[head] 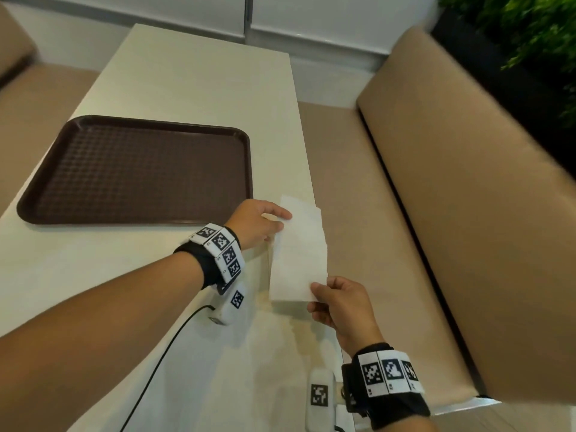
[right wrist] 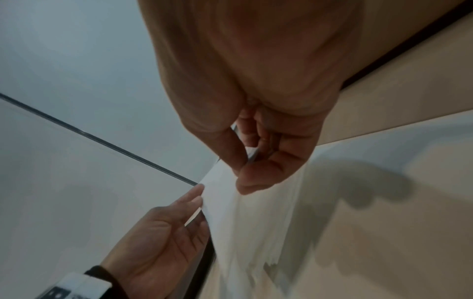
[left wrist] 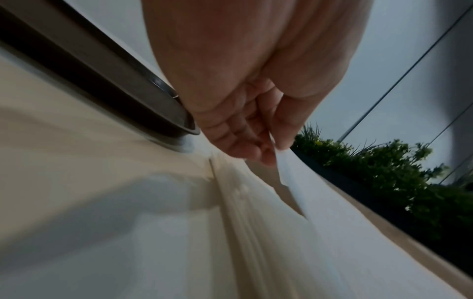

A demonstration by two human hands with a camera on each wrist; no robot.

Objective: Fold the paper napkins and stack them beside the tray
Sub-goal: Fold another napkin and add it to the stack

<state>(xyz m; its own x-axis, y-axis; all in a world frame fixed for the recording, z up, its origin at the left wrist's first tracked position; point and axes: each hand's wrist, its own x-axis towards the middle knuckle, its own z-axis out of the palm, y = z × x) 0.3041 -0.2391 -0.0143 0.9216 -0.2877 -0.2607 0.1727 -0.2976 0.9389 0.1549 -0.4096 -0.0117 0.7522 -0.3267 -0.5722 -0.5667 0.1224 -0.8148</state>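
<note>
A white paper napkin [head: 299, 254] is held just above the table's right edge, to the right of the brown tray [head: 137, 169]. My left hand [head: 265, 224] pinches its far left corner between thumb and fingers. My right hand [head: 336, 304] pinches its near corner. In the left wrist view the left hand [left wrist: 266, 149] grips the napkin [left wrist: 320, 198] edge beside the tray rim [left wrist: 128, 97]. The right wrist view shows the right hand [right wrist: 256, 168] pinching the napkin [right wrist: 230, 198], with the left hand's fingers [right wrist: 194, 198] at its other edge.
The cream table [head: 193, 82] carries the tray on its left half. More white napkin paper [head: 280, 353] lies on the table near me. A tan bench seat [head: 358, 213] and backrest [head: 467, 182] run along the right. A black cable [head: 162, 357] trails from the left wrist.
</note>
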